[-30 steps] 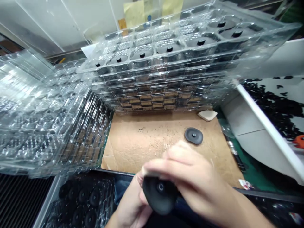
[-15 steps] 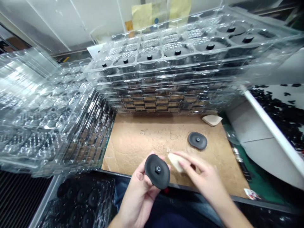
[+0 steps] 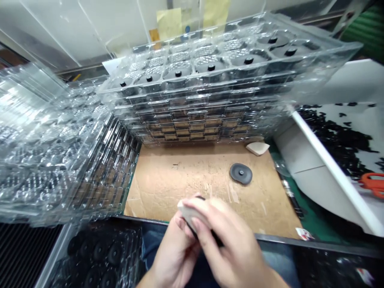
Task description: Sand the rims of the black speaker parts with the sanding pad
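Observation:
My left hand (image 3: 172,254) is closed round a black oval disc (image 3: 217,239), held near the front edge of the cardboard. Only slivers of that disc show, since my right hand (image 3: 231,240) covers most of it. Between the fingers and thumb of my right hand is a pale wedge-shaped pad (image 3: 192,215), laid against the disc. Another black oval disc (image 3: 241,173), with a small raised hub in its middle, lies on the cardboard (image 3: 168,180) beyond my hands. A second pale pad (image 3: 257,148) rests at the far right corner.
Stacked clear plastic trays (image 3: 195,98) stand along the back, with black discs in the top one. More clear trays (image 3: 45,160) rise at the left. At right, a white bin (image 3: 318,140) holds small black pieces and orange-handled scissors (image 3: 373,184). A tray of discs (image 3: 99,256) sits lower left.
My right hand has moved left with the pale pad, from beside the disc onto it. The disc in my left hand has become mostly covered. The view has shifted slightly right.

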{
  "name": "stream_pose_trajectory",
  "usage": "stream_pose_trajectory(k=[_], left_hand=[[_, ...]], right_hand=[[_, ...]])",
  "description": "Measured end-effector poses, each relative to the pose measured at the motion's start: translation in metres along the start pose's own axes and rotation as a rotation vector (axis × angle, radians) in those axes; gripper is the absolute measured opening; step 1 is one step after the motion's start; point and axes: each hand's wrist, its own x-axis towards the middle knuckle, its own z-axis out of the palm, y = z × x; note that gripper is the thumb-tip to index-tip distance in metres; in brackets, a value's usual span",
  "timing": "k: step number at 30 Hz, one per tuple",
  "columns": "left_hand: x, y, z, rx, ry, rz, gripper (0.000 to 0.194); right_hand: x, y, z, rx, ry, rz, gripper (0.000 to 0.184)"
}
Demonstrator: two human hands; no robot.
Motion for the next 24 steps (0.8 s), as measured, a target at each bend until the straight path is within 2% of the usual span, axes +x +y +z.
stream_pose_trajectory(k=[2,4,6,8,9,11,13,15,16,18,21,23,24], left_hand=[[0.000,0.002,-0.002,0.019,0.037,0.000,0.042],[-0.001,0.004,-0.002,0.042,0.052,0.010,0.042],[-0.003,0.005,0.000,0.051,0.003,-0.001,0.041],[-0.004,0.006,0.002,0.045,-0.063,-0.002,0.040],[-0.005,0.007,0.002,0.037,-0.077,-0.001,0.040],[-0.006,0.010,0.000,0.013,-0.077,-0.008,0.045],[-0.006,0.014,-0.003,-0.005,-0.083,-0.032,0.052],[-0.005,0.016,-0.003,-0.014,-0.100,-0.055,0.057],[-0.004,0.017,-0.002,-0.009,-0.104,-0.069,0.056],[-0.004,0.018,0.003,0.023,-0.116,-0.126,0.042],[-0.006,0.020,0.010,0.071,-0.167,-0.191,0.018],[-0.008,0.021,0.008,0.071,-0.199,-0.153,0.019],[-0.009,0.021,0.006,0.055,-0.200,-0.131,0.023]], right_hand=[[0.004,-0.006,0.003,0.036,-0.163,-0.056,0.027],[0.008,-0.007,0.006,0.022,-0.286,0.004,0.024],[0.011,-0.008,0.009,-0.043,-0.204,0.013,0.024],[0.010,-0.010,0.010,-0.062,-0.082,-0.051,0.026],[0.008,-0.011,0.010,-0.041,-0.067,-0.085,0.026],[0.001,-0.010,0.004,0.009,-0.157,-0.092,0.025],[-0.008,-0.008,-0.006,-0.022,-0.247,-0.011,0.024],[-0.012,-0.006,-0.015,-0.137,-0.250,0.053,0.023],[-0.011,-0.006,-0.018,-0.194,-0.237,0.047,0.024],[-0.004,-0.007,-0.020,-0.248,-0.236,-0.039,0.027],[0.012,-0.004,-0.018,-0.066,-0.341,-0.242,0.028],[0.017,0.007,-0.014,0.079,-0.319,-0.233,0.028],[0.015,0.015,-0.011,0.104,-0.254,-0.159,0.028]])
